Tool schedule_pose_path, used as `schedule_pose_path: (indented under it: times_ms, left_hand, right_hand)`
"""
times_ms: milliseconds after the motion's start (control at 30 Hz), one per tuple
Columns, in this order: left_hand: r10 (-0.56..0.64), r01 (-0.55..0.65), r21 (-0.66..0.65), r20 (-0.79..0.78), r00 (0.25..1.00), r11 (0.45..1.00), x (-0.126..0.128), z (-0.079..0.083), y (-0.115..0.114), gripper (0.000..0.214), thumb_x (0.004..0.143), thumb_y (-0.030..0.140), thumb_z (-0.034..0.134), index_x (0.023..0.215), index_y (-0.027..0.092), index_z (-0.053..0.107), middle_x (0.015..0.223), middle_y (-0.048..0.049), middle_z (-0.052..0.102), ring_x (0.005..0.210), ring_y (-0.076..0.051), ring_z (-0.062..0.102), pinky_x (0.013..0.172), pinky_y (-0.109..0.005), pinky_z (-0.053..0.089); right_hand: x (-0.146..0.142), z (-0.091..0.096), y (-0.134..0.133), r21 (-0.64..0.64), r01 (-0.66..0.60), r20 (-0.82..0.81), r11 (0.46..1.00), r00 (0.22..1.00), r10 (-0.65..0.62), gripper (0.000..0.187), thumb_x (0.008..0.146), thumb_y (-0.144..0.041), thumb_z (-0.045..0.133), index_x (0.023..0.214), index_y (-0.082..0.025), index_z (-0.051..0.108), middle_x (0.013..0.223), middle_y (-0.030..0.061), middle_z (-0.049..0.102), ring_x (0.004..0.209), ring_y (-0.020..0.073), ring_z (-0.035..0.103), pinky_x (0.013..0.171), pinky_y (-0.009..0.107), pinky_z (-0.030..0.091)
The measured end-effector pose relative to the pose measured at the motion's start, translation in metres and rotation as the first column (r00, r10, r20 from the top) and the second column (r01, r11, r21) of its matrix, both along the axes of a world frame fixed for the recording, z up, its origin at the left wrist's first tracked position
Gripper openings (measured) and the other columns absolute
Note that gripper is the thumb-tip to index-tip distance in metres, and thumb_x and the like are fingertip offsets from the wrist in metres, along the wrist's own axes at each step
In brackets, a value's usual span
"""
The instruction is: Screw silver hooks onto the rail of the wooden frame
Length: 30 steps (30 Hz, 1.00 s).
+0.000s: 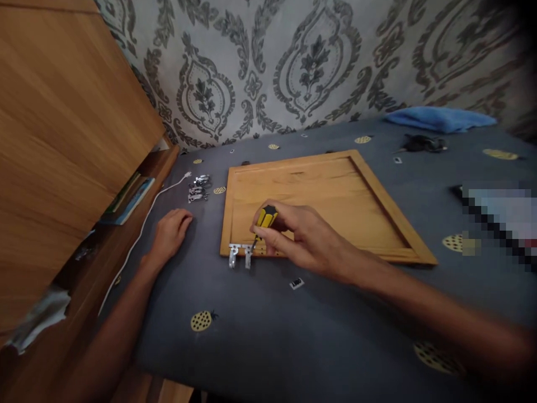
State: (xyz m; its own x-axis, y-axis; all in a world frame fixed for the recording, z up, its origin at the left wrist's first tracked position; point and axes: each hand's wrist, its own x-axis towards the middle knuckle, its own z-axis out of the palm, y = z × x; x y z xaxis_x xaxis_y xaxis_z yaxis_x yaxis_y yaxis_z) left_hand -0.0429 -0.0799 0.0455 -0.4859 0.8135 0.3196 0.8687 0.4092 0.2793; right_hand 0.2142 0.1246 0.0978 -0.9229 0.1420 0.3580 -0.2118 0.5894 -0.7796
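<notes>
A wooden cabinet door panel [335,190] lies flat on a grey sheet with pineapple prints. My right hand [302,235] is closed round a yellow and black screwdriver [265,219], its tip down at a metal hinge [240,253] on the panel's near left edge. My left hand [171,232] rests on the sheet to the left of the panel, fingers loosely curled, with nothing in it.
More metal hinges [198,189] and a white cable [142,226] lie left of the panel. A wooden cabinet [62,140] with a shelf stands at the left. A blue cloth [438,118] and a dark object [422,144] lie at the back right. A small clip [296,283] lies near.
</notes>
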Motion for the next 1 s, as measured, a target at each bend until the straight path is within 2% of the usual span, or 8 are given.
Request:
schedule_pose_path:
  times_ms: [167,333,500,633,733,867,1000]
  left_hand:
    - [-0.005,0.003,0.013,0.117,0.993,1.000,0.003,0.005,0.000,0.027,0.092,0.040,0.049,0.087,0.020,0.066,0.083,-0.0036,0.071,0.071,-0.019,0.060,0.067,-0.029,0.044]
    - [-0.005,0.000,0.028,0.193,0.981,1.000,0.003,0.007,0.001,0.028,0.087,0.045,0.054,0.082,0.021,0.068,0.083,-0.0038,0.071,0.076,-0.020,0.061,0.070,-0.030,0.044]
    - [0.015,-0.037,0.069,0.287,0.958,0.997,0.009,0.012,0.002,0.029,0.087,0.046,0.057,0.087,0.019,0.069,0.084,-0.0039,0.072,0.075,-0.019,0.063,0.069,-0.029,0.047]
    - [-0.032,-0.032,0.128,0.469,0.883,0.991,0.029,0.017,0.008,0.027,0.084,0.045,0.065,0.085,0.019,0.070,0.084,-0.0043,0.073,0.079,-0.020,0.066,0.072,-0.029,0.051]
    - [-0.093,0.012,0.148,0.553,0.828,0.989,0.050,0.021,0.013,0.024,0.085,0.043,0.068,0.085,0.020,0.072,0.084,-0.0043,0.073,0.079,-0.020,0.066,0.072,-0.030,0.052]
    - [-0.214,0.125,0.197,0.541,0.813,0.972,0.074,0.028,0.022,0.016,0.087,0.038,0.069,0.084,0.023,0.074,0.087,-0.0035,0.071,0.085,-0.020,0.066,0.079,-0.034,0.054]
    - [-0.303,0.228,0.200,0.568,0.765,0.953,0.087,0.034,0.031,0.008,0.088,0.032,0.070,0.087,0.028,0.077,0.089,-0.0025,0.071,0.088,-0.020,0.066,0.081,-0.036,0.055]
  right_hand:
    - [-0.001,0.000,0.001,0.007,-0.008,-0.035,1.000,0.999,0.009,0.025,0.099,-0.040,0.050,0.089,-0.018,0.052,0.067,-0.0011,0.056,0.059,0.0120,0.049,0.058,0.027,0.036]
    - [-0.001,-0.001,0.002,0.050,0.004,-0.053,0.999,0.999,-0.001,0.022,0.099,-0.036,0.051,0.088,-0.017,0.053,0.067,-0.0017,0.054,0.059,0.0116,0.047,0.058,0.027,0.034]
    - [0.000,-0.001,0.003,0.102,0.012,-0.110,0.995,0.994,-0.001,0.021,0.099,-0.032,0.052,0.084,-0.018,0.050,0.069,-0.0019,0.054,0.060,0.0106,0.047,0.057,0.025,0.033]
    - [0.001,0.000,0.003,0.094,0.019,-0.134,0.995,0.991,-0.006,0.020,0.099,-0.029,0.052,0.083,-0.020,0.047,0.068,-0.0032,0.053,0.059,0.0097,0.047,0.057,0.024,0.033]
    - [0.001,0.000,0.003,0.089,0.003,-0.150,0.996,0.989,0.010,0.020,0.099,-0.029,0.052,0.083,-0.020,0.045,0.068,-0.0035,0.053,0.059,0.0092,0.047,0.057,0.024,0.033]
    - [0.001,0.000,0.004,0.079,-0.008,-0.159,0.997,0.987,0.020,0.020,0.100,-0.029,0.052,0.084,-0.019,0.045,0.068,-0.0038,0.053,0.058,0.0084,0.046,0.056,0.023,0.034]
    - [0.000,-0.001,0.004,0.079,-0.009,-0.176,0.997,0.984,0.023,0.020,0.100,-0.028,0.051,0.083,-0.020,0.044,0.068,-0.0041,0.053,0.059,0.0082,0.047,0.057,0.022,0.034]
